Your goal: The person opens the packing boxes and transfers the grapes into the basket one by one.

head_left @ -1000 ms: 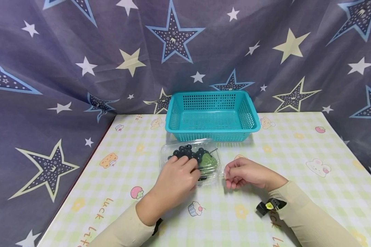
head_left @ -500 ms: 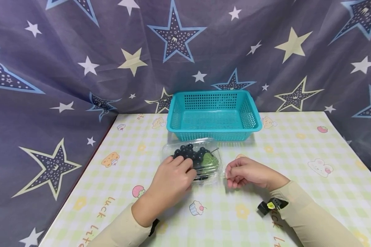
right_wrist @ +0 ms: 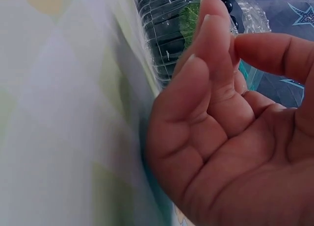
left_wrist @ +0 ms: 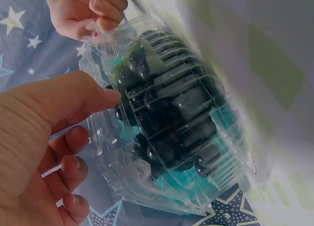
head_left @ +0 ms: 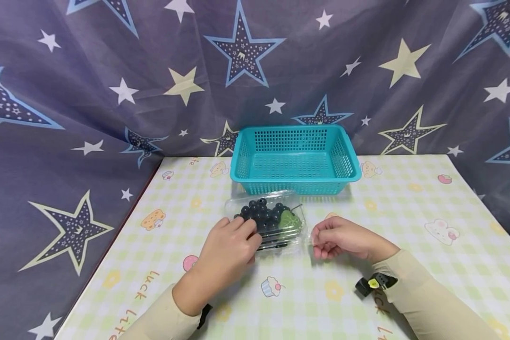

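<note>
A clear plastic clamshell box [head_left: 292, 247] lies on the table with dark artificial grapes [head_left: 261, 213] and a green leaf [head_left: 290, 223] inside. My left hand [head_left: 229, 243] pinches the box's front rim left of its middle. In the left wrist view, the left thumb [left_wrist: 100, 96] lies on that rim, the other fingers curled below. At the box's right end, my right hand [head_left: 340, 238] pinches the edge between thumb and index finger. The right wrist view shows that hand [right_wrist: 221, 123] with its remaining fingers curled loosely; they partly hide the box.
A turquoise perforated basket [head_left: 295, 186] stands right behind the box, near the table's back edge. A checked tablecloth [head_left: 306, 302] covers the table. A star-patterned curtain [head_left: 301, 61] hangs behind and to the left.
My left hand has slid leftward along the box's front rim, uncovering more of the grapes. My right hand stays at the right end, and the box has hardly moved.
</note>
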Motion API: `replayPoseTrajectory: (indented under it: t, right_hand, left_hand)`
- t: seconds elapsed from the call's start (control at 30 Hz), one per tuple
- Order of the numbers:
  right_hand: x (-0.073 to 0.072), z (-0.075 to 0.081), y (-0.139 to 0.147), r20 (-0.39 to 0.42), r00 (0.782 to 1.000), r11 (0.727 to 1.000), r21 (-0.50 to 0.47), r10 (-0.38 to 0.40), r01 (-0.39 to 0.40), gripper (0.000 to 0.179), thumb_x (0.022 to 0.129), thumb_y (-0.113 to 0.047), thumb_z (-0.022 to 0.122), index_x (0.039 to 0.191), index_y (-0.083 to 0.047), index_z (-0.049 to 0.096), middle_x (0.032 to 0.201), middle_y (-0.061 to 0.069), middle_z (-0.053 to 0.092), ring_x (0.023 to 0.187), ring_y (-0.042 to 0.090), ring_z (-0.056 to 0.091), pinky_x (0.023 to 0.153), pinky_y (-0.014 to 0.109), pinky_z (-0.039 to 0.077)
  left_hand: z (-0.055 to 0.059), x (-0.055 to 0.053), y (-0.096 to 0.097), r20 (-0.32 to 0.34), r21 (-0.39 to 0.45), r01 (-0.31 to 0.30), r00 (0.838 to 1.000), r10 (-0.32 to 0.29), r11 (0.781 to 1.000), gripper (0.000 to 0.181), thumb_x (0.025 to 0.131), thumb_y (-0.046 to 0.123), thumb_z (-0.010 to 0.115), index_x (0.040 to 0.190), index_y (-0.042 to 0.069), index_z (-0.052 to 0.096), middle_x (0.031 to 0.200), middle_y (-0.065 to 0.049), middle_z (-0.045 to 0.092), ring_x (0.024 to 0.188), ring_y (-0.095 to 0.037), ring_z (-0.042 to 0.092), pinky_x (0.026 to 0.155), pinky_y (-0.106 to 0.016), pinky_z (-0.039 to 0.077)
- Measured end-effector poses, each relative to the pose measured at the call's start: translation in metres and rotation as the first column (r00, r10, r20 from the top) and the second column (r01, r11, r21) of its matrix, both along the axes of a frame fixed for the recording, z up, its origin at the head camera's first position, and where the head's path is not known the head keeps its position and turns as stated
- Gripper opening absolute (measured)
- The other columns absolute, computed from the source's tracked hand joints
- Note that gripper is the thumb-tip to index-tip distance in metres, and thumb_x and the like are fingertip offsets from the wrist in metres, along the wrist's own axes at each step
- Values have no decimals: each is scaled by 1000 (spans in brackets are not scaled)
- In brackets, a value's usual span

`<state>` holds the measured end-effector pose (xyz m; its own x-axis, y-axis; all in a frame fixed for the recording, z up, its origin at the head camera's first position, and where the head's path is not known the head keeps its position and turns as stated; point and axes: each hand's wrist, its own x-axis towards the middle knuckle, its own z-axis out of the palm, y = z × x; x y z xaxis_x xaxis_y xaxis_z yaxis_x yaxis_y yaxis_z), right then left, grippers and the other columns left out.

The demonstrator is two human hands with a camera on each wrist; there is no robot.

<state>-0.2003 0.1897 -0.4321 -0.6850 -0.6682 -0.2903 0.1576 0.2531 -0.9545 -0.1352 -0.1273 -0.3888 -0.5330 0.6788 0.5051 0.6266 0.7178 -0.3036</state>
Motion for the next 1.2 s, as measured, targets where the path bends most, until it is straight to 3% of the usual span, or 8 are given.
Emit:
replayPoseTrajectory:
  t: [0.43, 0.8, 1.2]
  right_hand:
    - [0, -2, 0, 15, 1000, 1000, -3, -14, 14, 16, 94, -5, 52, 93, 3, 65, 78, 7, 72, 65, 13, 64, 61, 28, 54]
    - [0, -1, 0, 18, 1000, 1000, -4, -16, 16, 14, 93, -5, 52, 92, 1, 65, 77, 6, 72, 64, 13, 64, 61, 28, 54]
    - [-1, -2, 0, 22, 1000, 1000, -6, -16, 16, 14, 93, -5, 53, 92, 1, 65, 77, 6, 72, 64, 12, 64, 61, 28, 54]
  left_hand:
    - [1, 3, -9, 52, 14, -10, 999, 9, 1000, 8, 75, 12, 72, 82, 17, 71, 88, 0, 60, 73, -23, 52, 59, -34, 34]
    - [2, 5, -16, 55, 13, -18, 998, 17, 1000, 14, 73, 10, 72, 73, 20, 63, 83, 1, 56, 70, -21, 48, 58, -33, 29]
    - [3, 8, -23, 51, 21, -32, 998, 31, 999, 11, 72, 9, 72, 76, 19, 68, 89, 1, 61, 75, -23, 53, 62, -35, 35]
